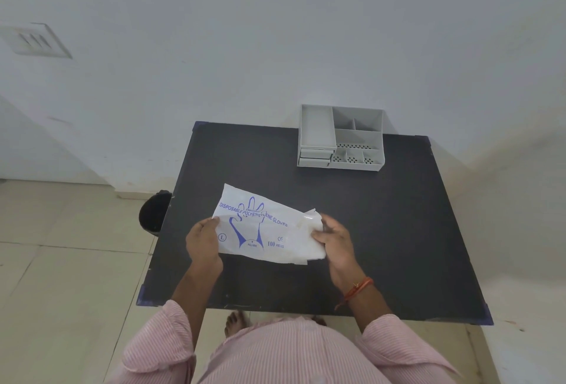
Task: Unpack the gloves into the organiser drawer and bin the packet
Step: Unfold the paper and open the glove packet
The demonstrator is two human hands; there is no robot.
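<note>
The glove packet [263, 227] is held just above the desk [382, 230], left hand [202, 241] pinching its closed end, right hand [333, 238] gripping the torn end where gloves [315, 222] bunch. It looks thin, floppy and slippery: best pinched at the edges. The organiser [340, 138] sits at the far edge, the bin [154, 212] beside the desk.

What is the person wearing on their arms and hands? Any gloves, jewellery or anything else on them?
Both hands are bare, with no gloves or rings to be seen. The left hand and right hand come out of loose sleeves of pink cloth with fine white stripes, pushed up toward the elbows. The right wrist carries an orange-red thread band with a loose end hanging down. The left wrist is bare.
</note>
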